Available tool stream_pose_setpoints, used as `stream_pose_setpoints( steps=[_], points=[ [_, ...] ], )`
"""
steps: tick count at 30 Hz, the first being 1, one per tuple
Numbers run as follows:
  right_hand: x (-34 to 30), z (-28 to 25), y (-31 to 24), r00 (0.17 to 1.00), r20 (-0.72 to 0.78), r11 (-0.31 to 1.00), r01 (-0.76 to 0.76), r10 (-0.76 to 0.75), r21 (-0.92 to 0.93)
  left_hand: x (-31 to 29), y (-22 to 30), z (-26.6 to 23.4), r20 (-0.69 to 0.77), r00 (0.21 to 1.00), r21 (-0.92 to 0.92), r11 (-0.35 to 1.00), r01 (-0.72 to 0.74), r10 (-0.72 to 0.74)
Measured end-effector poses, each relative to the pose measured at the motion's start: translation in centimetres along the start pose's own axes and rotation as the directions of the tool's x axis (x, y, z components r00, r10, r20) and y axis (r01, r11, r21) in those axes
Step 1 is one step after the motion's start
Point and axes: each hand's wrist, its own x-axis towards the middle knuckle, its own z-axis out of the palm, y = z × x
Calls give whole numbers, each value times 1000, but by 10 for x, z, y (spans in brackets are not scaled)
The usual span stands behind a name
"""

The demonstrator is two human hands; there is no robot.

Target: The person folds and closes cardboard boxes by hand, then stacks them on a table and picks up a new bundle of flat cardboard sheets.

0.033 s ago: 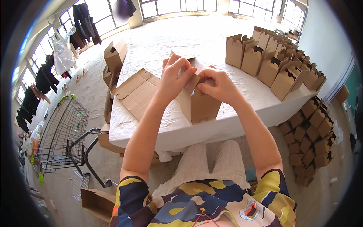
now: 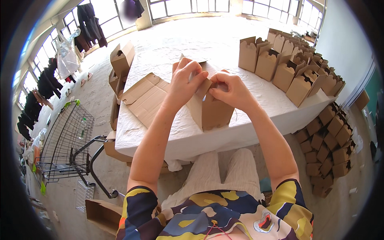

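Note:
A brown cardboard box [image 2: 216, 112] stands upright near the front edge of the white-covered table [image 2: 168, 142], its upper flaps raised. My left hand [image 2: 186, 80] pinches a flap at the top left of this box. On the other side of the opening, the fingers of my right hand [image 2: 230, 90] are closed on the top edge, close to the left fingertips. The exact fold between the fingers is partly hidden. Left of the box, a flat, creased cardboard sheet [image 2: 147, 98] lies on the cloth, partly behind my left forearm.
Rows of folded boxes with handle tops [image 2: 294, 86] fill the table's right side. A pile of boxes [image 2: 328, 140] rises from the floor at right. Other boxes [image 2: 122, 60] line the table's left edge. A black wire shopping cart [image 2: 66, 140] stands at left, near an open carton [image 2: 102, 214].

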Motion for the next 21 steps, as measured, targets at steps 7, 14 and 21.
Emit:
stream_pose_setpoints(
  steps=[7, 14, 21],
  points=[
    [-3, -2, 1, 995, -25, 994, 93, -92, 48, 2, 4, 2, 54, 997, 89, 995, 41, -46],
    [2, 2, 6, 996, -55, 997, 69, -68, 18, 5, -2, 2, 306, 950, 201, 980, -10, -53],
    [3, 2, 5, 999, -45, 990, -12, 18, 139, 0, -14, -9, 375, 927, -41, 999, 7, 9]
  ],
)
